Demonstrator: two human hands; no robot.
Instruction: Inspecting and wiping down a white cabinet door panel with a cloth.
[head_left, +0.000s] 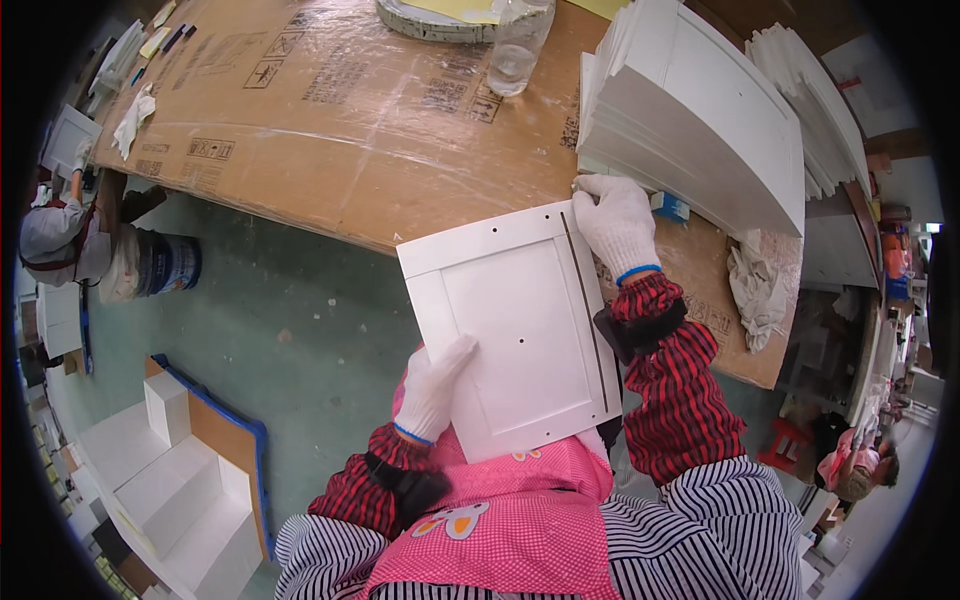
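Head view | cardboard-covered table [300, 140] across the top | stack of white panels [700, 100] on its right | framed white panel [515, 310], slanted, before the table's near edge | left hand [437, 388]: pinches its left edge, thumb on the face, other fingers hidden | right hand [617, 222]: fingers curled by its upper right corner, cannot tell whether pinching anything

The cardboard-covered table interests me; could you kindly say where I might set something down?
The broadest free patch of the cardboard-covered table lies between the white rag at left and the clear cup. A smaller one lies between the right sleeve and the crumpled cloth. It is crowded around the right hand, small blue box and stacked white panels.
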